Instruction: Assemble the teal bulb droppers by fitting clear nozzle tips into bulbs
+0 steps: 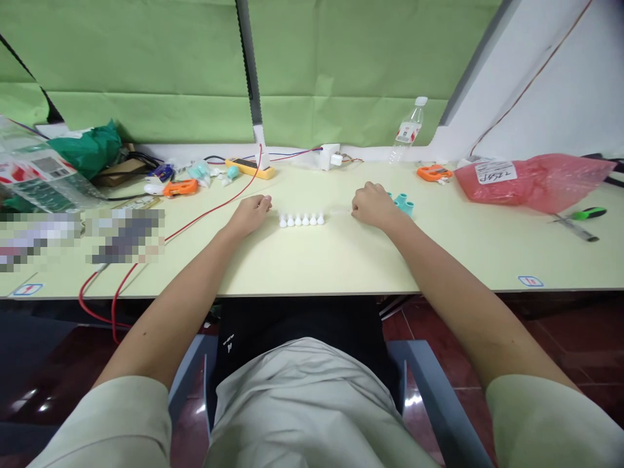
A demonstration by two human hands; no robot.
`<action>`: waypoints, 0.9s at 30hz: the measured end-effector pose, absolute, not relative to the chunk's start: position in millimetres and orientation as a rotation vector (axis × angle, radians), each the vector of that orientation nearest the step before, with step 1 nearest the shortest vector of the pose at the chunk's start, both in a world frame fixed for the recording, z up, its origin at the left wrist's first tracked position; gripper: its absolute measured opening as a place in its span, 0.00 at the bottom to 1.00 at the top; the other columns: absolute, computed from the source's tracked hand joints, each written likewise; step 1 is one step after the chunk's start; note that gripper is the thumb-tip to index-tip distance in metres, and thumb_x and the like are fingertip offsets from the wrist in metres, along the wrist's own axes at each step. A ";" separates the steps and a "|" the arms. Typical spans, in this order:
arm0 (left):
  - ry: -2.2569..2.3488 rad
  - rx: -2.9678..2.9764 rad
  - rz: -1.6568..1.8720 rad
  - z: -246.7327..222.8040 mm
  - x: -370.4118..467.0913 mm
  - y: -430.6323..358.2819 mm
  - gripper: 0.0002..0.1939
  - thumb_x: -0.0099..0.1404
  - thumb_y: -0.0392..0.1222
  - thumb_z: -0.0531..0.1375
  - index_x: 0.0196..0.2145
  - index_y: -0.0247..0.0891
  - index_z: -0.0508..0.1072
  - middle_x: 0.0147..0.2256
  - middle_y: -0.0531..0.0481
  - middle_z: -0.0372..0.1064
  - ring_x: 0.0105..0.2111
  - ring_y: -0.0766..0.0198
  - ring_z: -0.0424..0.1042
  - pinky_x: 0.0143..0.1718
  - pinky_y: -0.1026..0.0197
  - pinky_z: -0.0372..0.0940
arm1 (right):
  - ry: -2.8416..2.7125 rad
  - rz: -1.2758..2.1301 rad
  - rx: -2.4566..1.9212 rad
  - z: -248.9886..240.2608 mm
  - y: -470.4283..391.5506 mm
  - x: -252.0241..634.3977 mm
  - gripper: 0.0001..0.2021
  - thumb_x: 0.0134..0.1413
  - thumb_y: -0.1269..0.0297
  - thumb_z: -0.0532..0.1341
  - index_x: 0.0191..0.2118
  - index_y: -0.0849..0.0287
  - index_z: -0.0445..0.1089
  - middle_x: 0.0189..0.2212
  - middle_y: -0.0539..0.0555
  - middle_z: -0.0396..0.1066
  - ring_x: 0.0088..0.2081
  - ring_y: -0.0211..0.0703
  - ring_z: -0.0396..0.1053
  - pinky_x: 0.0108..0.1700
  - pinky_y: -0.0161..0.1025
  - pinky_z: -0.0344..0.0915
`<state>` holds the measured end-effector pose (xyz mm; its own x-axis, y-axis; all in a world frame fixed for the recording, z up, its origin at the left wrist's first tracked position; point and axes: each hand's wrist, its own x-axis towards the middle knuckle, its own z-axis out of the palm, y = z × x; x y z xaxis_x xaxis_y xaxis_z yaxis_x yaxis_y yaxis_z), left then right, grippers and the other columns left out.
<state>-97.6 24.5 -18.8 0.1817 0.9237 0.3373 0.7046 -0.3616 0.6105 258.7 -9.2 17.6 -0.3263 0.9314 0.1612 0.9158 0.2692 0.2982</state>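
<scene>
A row of several small white bulb-shaped pieces [302, 221] stands on the pale yellow table between my two hands. To the left of the row, my left hand [252, 213] rests close to the tabletop with its fingers curled together; what they hold, if anything, is hidden. My right hand [373, 205] is closed in a fist on the right side. A faint, thin translucent streak shows between the row and that fist, too indistinct to name. Just beyond my right wrist lies a turquoise piece with several short tubes [403, 203], partly covered by the hand.
Along the back lie a yellow multimeter [249, 168], a white box with wires [330, 157] and a plastic bottle [408, 130]. Orange-handled tools [433, 173], a red bag [526, 182] and a screwdriver [589, 213] are at right. A red cable [209, 209] crosses the left.
</scene>
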 end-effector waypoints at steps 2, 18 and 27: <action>1.545 2.152 0.971 -19.0 -97.6 24.8 0.30 0.74 0.62 0.45 0.38 0.38 0.77 0.40 0.43 0.79 0.35 0.57 0.73 0.41 0.57 0.65 | 2.448 0.539 1.797 15.3 -10.0 257.3 0.14 0.60 0.71 0.57 0.43 0.66 0.81 0.43 0.68 0.77 0.51 0.60 0.64 0.51 0.50 0.57; 1.565 2.147 0.950 -17.1 -96.5 23.4 0.32 0.74 0.64 0.45 0.39 0.37 0.78 0.41 0.42 0.79 0.37 0.55 0.74 0.43 0.57 0.67 | 2.511 0.524 1.798 5.8 1.5 257.9 0.16 0.61 0.70 0.56 0.45 0.67 0.81 0.42 0.69 0.76 0.51 0.63 0.64 0.52 0.52 0.59; 1.572 2.147 0.931 -17.1 -97.3 25.2 0.32 0.74 0.64 0.45 0.39 0.37 0.78 0.41 0.41 0.79 0.37 0.55 0.74 0.41 0.57 0.67 | 2.514 0.538 1.794 6.0 2.7 255.6 0.16 0.60 0.70 0.56 0.44 0.67 0.81 0.42 0.69 0.77 0.50 0.61 0.65 0.51 0.51 0.60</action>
<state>-97.3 25.2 -17.1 0.1815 0.9322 0.3132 0.7227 -0.3425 0.6004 255.6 2.7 6.0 -0.3452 0.9189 0.1907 0.9166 0.2865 0.2791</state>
